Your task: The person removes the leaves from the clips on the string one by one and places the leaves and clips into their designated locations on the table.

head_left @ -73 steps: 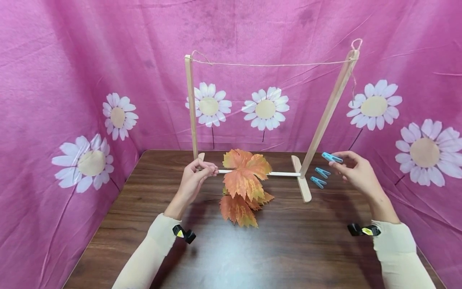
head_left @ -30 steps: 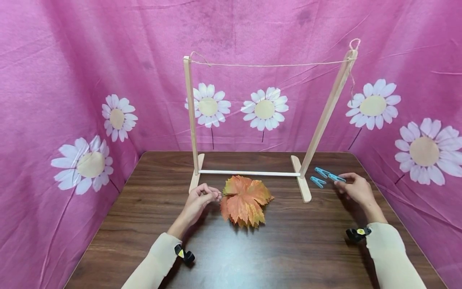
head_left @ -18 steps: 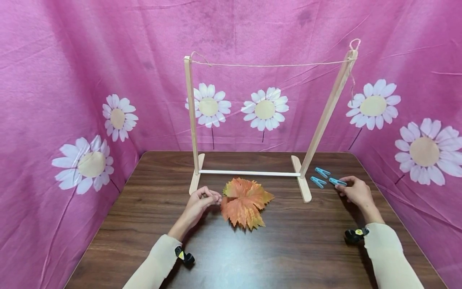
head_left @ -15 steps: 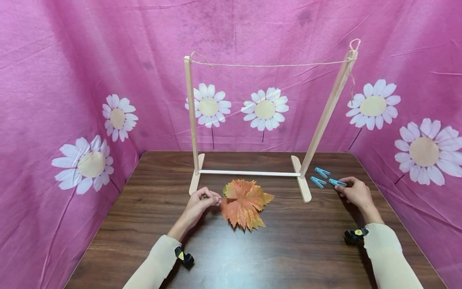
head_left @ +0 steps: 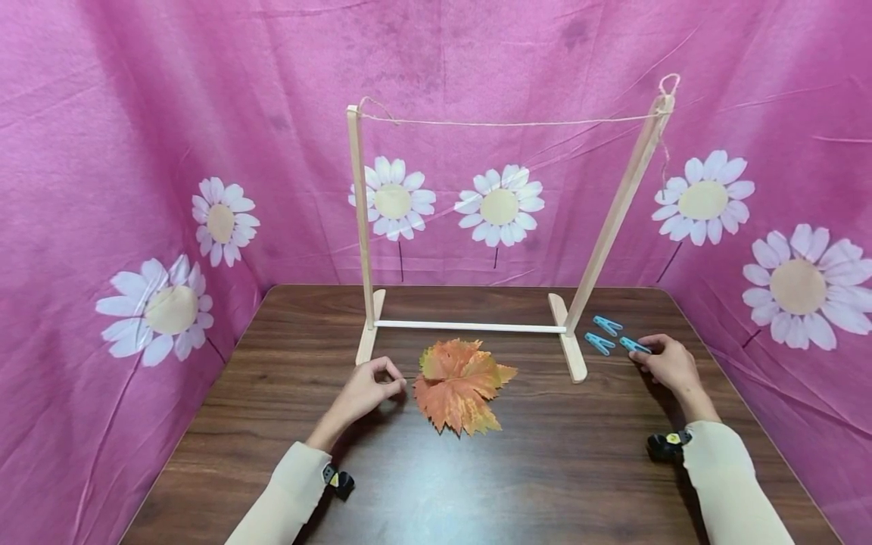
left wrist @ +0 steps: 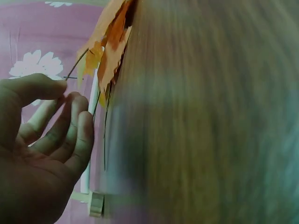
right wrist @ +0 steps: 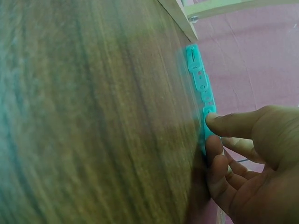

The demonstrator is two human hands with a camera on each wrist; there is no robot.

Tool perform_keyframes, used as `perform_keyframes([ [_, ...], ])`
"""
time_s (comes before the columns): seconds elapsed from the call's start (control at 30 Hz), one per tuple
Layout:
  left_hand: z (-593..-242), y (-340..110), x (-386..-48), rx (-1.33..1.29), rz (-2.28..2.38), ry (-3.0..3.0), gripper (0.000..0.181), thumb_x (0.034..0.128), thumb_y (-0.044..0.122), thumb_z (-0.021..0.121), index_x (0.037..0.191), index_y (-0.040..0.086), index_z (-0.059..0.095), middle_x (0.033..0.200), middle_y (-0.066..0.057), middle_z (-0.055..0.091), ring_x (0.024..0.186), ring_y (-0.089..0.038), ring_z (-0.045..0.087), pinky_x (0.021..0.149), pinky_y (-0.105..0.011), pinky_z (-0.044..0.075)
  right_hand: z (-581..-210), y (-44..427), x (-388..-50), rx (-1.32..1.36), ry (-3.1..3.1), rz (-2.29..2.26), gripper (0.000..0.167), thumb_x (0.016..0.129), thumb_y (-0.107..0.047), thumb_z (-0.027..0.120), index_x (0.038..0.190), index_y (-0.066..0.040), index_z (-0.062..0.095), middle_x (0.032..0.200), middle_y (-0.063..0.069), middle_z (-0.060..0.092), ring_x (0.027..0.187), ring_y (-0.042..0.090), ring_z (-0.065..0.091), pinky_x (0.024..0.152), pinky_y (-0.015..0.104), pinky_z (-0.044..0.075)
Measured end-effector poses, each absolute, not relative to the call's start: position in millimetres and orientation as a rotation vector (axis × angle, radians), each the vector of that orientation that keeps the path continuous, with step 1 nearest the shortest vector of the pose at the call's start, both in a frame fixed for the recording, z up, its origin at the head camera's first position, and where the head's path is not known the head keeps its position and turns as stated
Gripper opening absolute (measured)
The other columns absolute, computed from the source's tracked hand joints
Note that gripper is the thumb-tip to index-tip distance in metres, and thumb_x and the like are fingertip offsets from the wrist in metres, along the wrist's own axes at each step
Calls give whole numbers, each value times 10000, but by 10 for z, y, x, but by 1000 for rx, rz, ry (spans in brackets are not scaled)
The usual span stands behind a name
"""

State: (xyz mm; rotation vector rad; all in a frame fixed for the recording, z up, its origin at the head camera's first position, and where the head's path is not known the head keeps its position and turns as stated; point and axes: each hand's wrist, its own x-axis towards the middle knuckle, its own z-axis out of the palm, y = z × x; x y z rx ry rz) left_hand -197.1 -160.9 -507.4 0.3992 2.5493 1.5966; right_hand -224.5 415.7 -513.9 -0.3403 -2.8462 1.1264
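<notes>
Orange-yellow artificial maple leaves (head_left: 459,390) lie stacked at the middle of the table. My left hand (head_left: 368,387) is at their left side; in the left wrist view its thumb and index finger meet at the thin stem (left wrist: 77,63) of one leaf. Other stems pass close to the remaining fingers. On the right, my right hand (head_left: 673,365) pinches the near end of a light blue clothespin (head_left: 634,345) lying on the table. Two more blue clothespins (head_left: 599,344) lie just left of it. In the right wrist view, the thumb rests on the held clothespin (right wrist: 209,112).
Behind the leaves stands a wooden frame (head_left: 616,219) with two posts, a white bottom rod (head_left: 470,327) and a string (head_left: 504,123) tied between the post tops. The dark wooden table (head_left: 477,484) is enclosed by a pink cloth (head_left: 436,45) printed with daisies.
My left hand lowered a leaf onto the stack and has since shifted slightly left. My right hand brought its clothespin down to the table beside the other two.
</notes>
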Motion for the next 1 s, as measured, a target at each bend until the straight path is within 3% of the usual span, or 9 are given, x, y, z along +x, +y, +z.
perform_keyframes([
  [0.3, -4998, -1642, -1984, 584, 1284, 2703, 98, 914, 29, 758, 864, 108, 729, 837, -5, 702, 704, -71, 610, 650, -200, 513, -5156, 4144, -2244, -337, -2832, 1118, 452, 988, -178, 736, 1304, 110, 589, 821, 99, 710, 630, 72, 606, 515, 292, 540],
  [0.5, -5017, -1671, -2004, 734, 1141, 2786, 91, 895, 25, 772, 852, 100, 744, 847, 16, 682, 736, -31, 611, 678, -190, 527, -5166, 4130, -2210, -353, -2822, 1130, 486, 1005, -226, 731, 1322, 109, 578, 890, 118, 708, 629, 50, 606, 517, 290, 539],
  [1.0, -4828, -1885, -2135, 560, 1329, 2803, 16, 969, 80, 750, 974, 68, 759, 907, -25, 768, 834, -116, 675, 793, -263, 571, -5094, 4095, -2224, -339, -2784, 1172, 457, 1064, -240, 636, 1330, 123, 556, 1008, 249, 721, 601, 36, 642, 504, 304, 556],
])
